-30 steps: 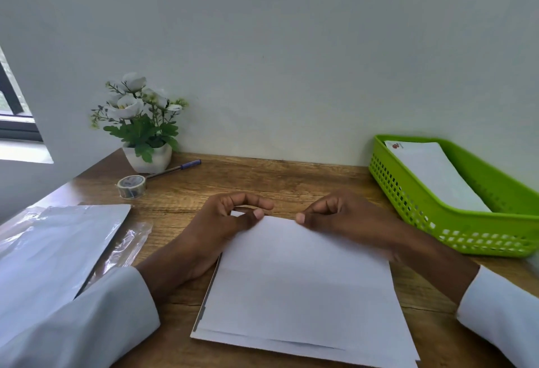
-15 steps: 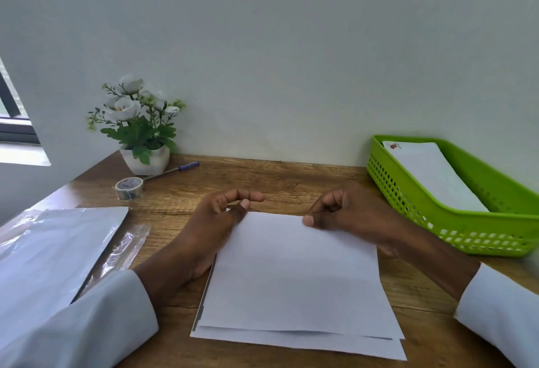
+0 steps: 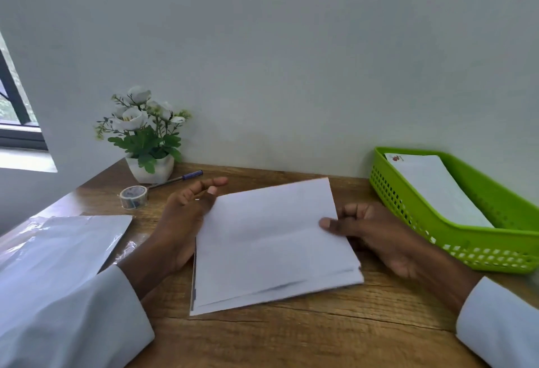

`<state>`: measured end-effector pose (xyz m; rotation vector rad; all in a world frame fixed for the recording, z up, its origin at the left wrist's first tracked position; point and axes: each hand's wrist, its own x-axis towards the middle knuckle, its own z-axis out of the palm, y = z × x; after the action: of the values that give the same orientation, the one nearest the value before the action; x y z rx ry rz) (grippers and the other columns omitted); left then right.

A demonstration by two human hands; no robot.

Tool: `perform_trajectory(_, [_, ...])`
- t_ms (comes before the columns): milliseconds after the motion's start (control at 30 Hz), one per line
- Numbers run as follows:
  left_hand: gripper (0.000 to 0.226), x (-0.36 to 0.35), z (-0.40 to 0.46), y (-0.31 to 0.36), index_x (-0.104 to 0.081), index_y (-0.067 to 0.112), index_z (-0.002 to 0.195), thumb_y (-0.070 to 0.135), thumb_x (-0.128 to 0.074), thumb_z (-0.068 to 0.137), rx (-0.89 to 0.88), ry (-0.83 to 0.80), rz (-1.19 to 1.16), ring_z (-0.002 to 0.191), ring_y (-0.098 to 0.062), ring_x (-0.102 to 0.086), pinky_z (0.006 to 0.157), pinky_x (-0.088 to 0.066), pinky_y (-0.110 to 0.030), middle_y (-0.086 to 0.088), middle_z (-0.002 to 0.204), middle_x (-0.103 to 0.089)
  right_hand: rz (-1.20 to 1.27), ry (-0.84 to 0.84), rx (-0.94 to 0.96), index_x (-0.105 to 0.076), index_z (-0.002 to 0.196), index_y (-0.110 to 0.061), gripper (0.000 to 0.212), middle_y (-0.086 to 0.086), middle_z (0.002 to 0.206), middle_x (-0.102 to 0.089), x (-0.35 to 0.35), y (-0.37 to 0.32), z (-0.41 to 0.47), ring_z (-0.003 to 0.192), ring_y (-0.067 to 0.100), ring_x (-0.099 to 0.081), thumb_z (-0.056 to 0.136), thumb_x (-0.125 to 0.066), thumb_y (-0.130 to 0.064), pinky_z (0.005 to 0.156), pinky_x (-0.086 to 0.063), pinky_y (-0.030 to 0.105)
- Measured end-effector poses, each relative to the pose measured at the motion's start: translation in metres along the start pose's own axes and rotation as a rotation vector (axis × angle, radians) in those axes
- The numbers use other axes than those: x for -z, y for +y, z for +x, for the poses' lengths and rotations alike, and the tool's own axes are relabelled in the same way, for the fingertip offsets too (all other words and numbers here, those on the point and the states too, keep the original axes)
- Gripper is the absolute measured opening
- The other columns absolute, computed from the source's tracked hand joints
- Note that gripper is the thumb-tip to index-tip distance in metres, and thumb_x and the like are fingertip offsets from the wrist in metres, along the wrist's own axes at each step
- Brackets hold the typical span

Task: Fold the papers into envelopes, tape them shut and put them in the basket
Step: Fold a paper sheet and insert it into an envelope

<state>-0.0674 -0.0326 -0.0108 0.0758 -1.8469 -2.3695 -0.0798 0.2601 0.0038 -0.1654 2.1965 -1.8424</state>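
The right hand [image 3: 376, 236] pinches the right edge of the top sheet [image 3: 271, 239], thumb on the upper face and the other fingers curled under or beside it, so that the sheet's far edge is lifted and tilted off the table [image 3: 291, 338]. The left hand [image 3: 186, 216] lies loosely spread at the sheet's left edge, fingers half extended and gripping nothing that I can make out, the heel of the palm beside the paper. Faint creases cross the top sheet, which suggests some folding is done on it, though it is not yet a closed envelope. Under it lie more papers [image 3: 262, 297], their edges showing at the near and left sides, waiting for their turn. The roll of tape [image 3: 133, 196] stands well off to the left by a pen [image 3: 178, 179] and a potted flower [image 3: 145, 134], untouched, so taping is not begun for this sheet. To the right, the green basket [image 3: 466, 248] holds at least one white envelope [image 3: 434, 190], so part of the work appears finished. A clear plastic sleeve [image 3: 58, 251] lies at the left. Judging by this, the task is somewhere in its middle.
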Motion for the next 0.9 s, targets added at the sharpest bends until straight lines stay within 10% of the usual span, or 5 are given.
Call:
perform_trajectory(400, [0.056,-0.007,-0.008,-0.007,-0.059,0.019,0.127,0.014,-0.080,0.075,0.133,-0.212,0.024,0.102,-0.028,-0.072,0.074,-0.061,-0.037,-0.007,0.114,-0.074,0.311,0.076,0.054,-0.076,0.103,-0.003,0.027,0.016,0.109,-0.075,-0.001,0.012,0.006,0.099,0.029,-0.073,0.078,-0.072,-0.013,0.081,-0.061,0.037])
perform_trajectory(633, [0.040,-0.003,-0.005,-0.004,-0.066,0.010,0.120,0.007,-0.071,0.081,0.236,-0.218,-0.087,0.102,-0.034,-0.071,0.070,-0.062,-0.039,-0.015,0.114,-0.073,0.408,0.043,0.072,-0.072,0.112,-0.006,0.035,0.014,0.113,-0.074,0.002,0.011,0.010,0.106,0.032,-0.070,0.079,-0.064,0.000,0.087,-0.058,0.040])
perform_trajectory(900, [0.046,-0.008,-0.005,0.000,-0.076,0.014,0.074,-0.005,-0.040,0.096,0.213,-0.142,-0.024,0.087,-0.030,-0.072,0.060,-0.060,-0.032,-0.018,0.103,-0.075,0.267,0.093,0.093,-0.078,0.072,-0.017,0.032,0.011,0.088,-0.077,0.010,0.005,0.008,0.072,0.021,-0.072,0.087,-0.056,0.000,0.058,-0.059,0.030])
